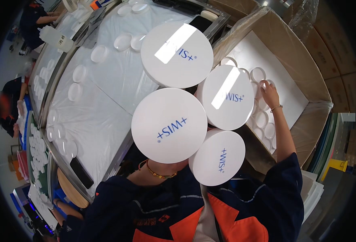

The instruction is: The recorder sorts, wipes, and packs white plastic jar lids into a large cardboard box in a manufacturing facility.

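Note:
Several white round lids (169, 137) with blue print on top are close to me, bunched side by side. My left hand (170, 166) shows only in part beneath them, with a beaded bracelet at its wrist. It holds the bunch from below, and its fingers are hidden behind the lids. Over to the right, my right hand (270, 96) reaches into an open cardboard box (313, 40), its fingers curled on a white lid (268, 83). Around that hand, more white round lids (261, 119) stand together along the box's near-left side, on a white sheet (293, 86).
A plastic-covered table (105, 86) on the left carries scattered white lids (79, 74) and a black strip (81, 173). Beyond its metal edge stands a squeeze bottle (56, 39). Co-workers sit at the far left. Stacked cartons (323, 52) stand behind the box.

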A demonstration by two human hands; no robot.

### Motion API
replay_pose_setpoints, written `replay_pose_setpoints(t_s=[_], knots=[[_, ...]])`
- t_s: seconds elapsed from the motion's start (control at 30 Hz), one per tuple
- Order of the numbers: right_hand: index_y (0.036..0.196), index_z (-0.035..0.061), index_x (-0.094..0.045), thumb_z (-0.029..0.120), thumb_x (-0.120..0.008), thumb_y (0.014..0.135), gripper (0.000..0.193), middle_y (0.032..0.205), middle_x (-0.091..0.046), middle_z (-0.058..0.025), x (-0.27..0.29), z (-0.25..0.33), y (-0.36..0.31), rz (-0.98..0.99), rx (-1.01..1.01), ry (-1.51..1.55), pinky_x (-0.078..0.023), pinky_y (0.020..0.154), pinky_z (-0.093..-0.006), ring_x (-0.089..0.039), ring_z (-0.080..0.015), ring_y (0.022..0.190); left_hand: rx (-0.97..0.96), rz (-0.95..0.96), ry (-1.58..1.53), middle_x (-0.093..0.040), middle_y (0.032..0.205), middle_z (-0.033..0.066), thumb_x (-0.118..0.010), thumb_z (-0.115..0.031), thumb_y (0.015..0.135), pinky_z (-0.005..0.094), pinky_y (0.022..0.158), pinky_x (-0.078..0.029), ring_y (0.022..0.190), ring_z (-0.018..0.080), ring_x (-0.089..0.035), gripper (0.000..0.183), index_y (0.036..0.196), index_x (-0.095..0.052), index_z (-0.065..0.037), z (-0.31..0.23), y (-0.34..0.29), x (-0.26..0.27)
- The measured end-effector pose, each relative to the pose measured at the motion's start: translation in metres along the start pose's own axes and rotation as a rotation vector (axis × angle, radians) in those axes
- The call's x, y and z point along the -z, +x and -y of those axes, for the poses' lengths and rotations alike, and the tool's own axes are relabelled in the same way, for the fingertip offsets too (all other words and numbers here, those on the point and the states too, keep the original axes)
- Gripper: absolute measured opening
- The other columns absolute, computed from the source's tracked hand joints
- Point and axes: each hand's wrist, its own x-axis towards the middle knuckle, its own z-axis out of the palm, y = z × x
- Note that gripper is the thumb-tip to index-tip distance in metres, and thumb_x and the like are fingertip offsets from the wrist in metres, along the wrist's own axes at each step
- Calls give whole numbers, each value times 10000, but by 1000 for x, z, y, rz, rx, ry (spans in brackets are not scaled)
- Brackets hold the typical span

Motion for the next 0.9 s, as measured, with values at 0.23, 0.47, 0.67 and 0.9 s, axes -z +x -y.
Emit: replay_pose_setpoints(t_s=[0.23, 0.47, 0.67, 0.9], knots=[[1254, 160, -496, 275, -545, 918, 359, 981, -654, -207, -2, -36, -7, -5, -151, 39, -511, 774, -490, -627, -406, 911, 36, 5, 1, -425, 1409, 134, -598, -368, 899, 484, 1015, -457, 1215, 283, -524, 651, 1414, -328, -73, -1, -9, 0], [1189, 135, -514, 312, -528, 923, 320, 965, -666, -221, -8, -53, -23, 2, -213, 69, -502, 761, -497, -631, -425, 894, 62, 8, 5, -433, 1403, 136, -593, -375, 900, 486, 1015, -456, 1220, 282, -521, 649, 1413, -334, -73, 2, -3, 0], [1216, 129, -440, 313, -550, 926, 361, 748, -656, -240, -17, -65, -38, 49, -227, 88, -514, 674, -470, -657, -417, 731, 75, 11, 18, -440, 1399, 138, -589, -380, 900, 487, 1015, -455, 1224, 280, -519, 647, 1412, -339, -72, 3, 1, -1], [1306, 50, -354, 292, -560, 917, 502, 593, -624, -162, -11, -55, -60, 254, -334, 392, -507, 633, -408, -653, -331, 593, 53, 13, 57, -448, 1393, 140, -585, -387, 901, 488, 1016, -453, 1229, 279, -517, 646, 1411, -345, -72, 2, 7, -2]])
